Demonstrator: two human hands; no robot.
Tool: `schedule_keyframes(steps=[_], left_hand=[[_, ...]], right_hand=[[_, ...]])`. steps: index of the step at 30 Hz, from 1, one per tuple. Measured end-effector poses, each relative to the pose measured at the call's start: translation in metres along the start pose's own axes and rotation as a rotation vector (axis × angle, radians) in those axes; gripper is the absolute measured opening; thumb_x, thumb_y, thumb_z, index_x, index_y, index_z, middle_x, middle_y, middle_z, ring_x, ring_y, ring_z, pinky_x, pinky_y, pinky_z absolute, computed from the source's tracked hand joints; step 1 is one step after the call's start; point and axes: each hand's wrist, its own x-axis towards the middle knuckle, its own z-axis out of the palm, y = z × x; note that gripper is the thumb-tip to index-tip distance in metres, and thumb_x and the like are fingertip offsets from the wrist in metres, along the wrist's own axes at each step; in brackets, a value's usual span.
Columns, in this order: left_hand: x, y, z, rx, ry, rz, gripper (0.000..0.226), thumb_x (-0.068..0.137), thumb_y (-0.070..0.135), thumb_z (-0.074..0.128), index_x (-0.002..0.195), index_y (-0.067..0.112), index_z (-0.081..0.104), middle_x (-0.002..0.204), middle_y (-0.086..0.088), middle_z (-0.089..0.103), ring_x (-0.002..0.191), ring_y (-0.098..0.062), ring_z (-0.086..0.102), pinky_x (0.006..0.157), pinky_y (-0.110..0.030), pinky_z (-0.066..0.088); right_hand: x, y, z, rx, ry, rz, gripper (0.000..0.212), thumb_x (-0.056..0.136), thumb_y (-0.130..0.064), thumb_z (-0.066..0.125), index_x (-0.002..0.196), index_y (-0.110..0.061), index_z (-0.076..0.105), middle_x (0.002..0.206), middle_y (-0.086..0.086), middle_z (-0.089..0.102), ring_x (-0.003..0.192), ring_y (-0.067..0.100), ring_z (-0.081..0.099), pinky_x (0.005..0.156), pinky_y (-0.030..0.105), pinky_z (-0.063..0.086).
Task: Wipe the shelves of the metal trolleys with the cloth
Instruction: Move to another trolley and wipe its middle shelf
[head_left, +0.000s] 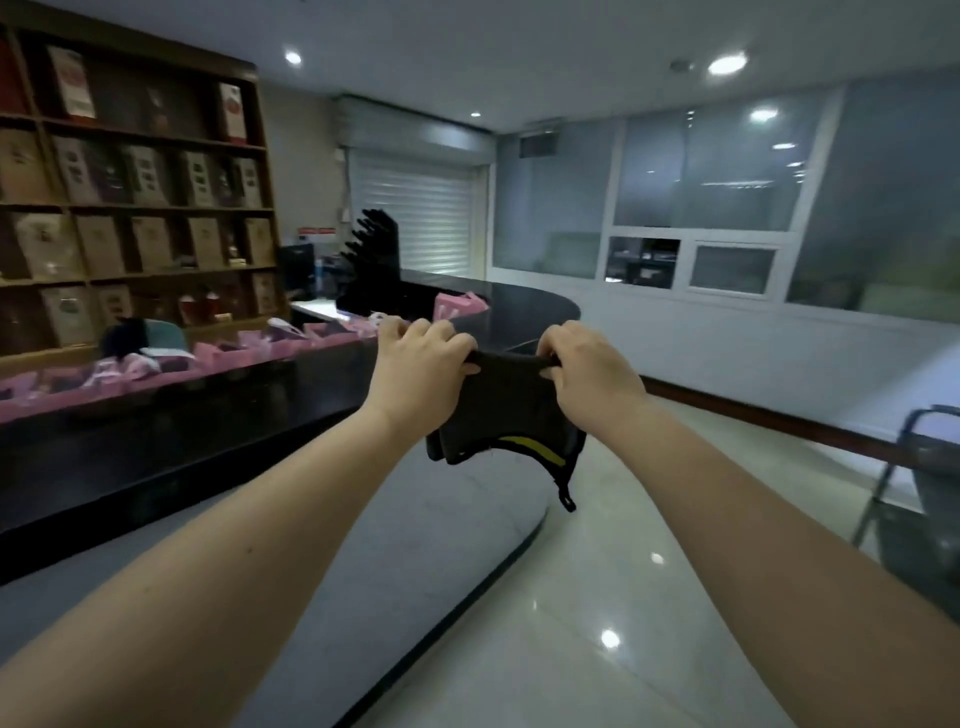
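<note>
- Left hand (415, 358) and right hand (587, 364) are both raised mid-view, fingers curled over the top edge of the dark cloth (498, 410). Each hand grips one end.
- The cloth is pulled taut between the hands with its long axis running 9-to-3 o'clock. The rest hangs below, with a yellow stripe and a small loop at its 5 o'clock corner.
- The cloth is in the air and touches no surface.
- What looks like the metal trolley (930, 467) sits at about 4 o'clock from the hands, well apart and cut off by the frame edge. Only a grey frame and a dark body show; no shelves can be seen.
- The right hand is the nearer one to it.
- My read: wiping hasn't started. The next move needs a turn toward 3–4 o'clock, leading with the right hand.
- At 10–12 o'clock are a black curved counter (524, 306) with pink bags (457, 306) on it and wall shelving (135, 208) full of boxes.
</note>
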Motion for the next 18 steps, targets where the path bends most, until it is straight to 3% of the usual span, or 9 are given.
schedule_keyframes(steps=[6, 9, 13, 18], left_hand=[[0.105, 0.047, 0.121, -0.226, 0.046, 0.204, 0.026, 0.099, 0.040, 0.049, 0.115, 0.028, 0.065, 0.106, 0.002, 0.065, 0.096, -0.025, 0.059, 0.090, -0.042, 0.027], [0.163, 0.086, 0.164, -0.394, 0.055, 0.299, 0.027, 0.101, 0.041, 0.045, 0.116, 0.031, 0.065, 0.107, 0.004, 0.064, 0.098, -0.024, 0.058, 0.094, -0.042, 0.026], [0.233, 0.155, 0.202, -0.626, 0.087, 0.409, 0.025, 0.100, 0.038, 0.048, 0.113, 0.030, 0.067, 0.109, 0.002, 0.065, 0.102, -0.026, 0.057, 0.096, -0.043, 0.025], [0.290, 0.266, 0.225, -0.853, 0.121, 0.560, 0.021, 0.098, 0.037, 0.052, 0.109, 0.031, 0.069, 0.106, 0.002, 0.065, 0.098, -0.026, 0.056, 0.091, -0.040, 0.022]], right_hand=[[0.034, 0.101, 0.025, -0.167, 0.025, 0.280, 0.010, 0.092, -0.005, 0.055, 0.097, -0.014, 0.058, 0.103, 0.005, 0.057, 0.097, 0.025, 0.050, 0.081, 0.041, 0.046], [0.042, 0.149, 0.020, -0.240, 0.063, 0.436, 0.008, 0.093, -0.007, 0.056, 0.096, -0.015, 0.056, 0.101, 0.002, 0.053, 0.098, 0.023, 0.049, 0.082, 0.039, 0.045], [0.043, 0.205, -0.002, -0.381, 0.128, 0.595, 0.008, 0.093, -0.010, 0.057, 0.092, -0.017, 0.053, 0.095, -0.002, 0.047, 0.097, 0.023, 0.048, 0.076, 0.039, 0.042], [0.016, 0.271, -0.034, -0.618, 0.176, 0.807, 0.008, 0.096, -0.015, 0.056, 0.103, -0.014, 0.057, 0.106, 0.005, 0.055, 0.100, 0.026, 0.049, 0.083, 0.044, 0.041]])
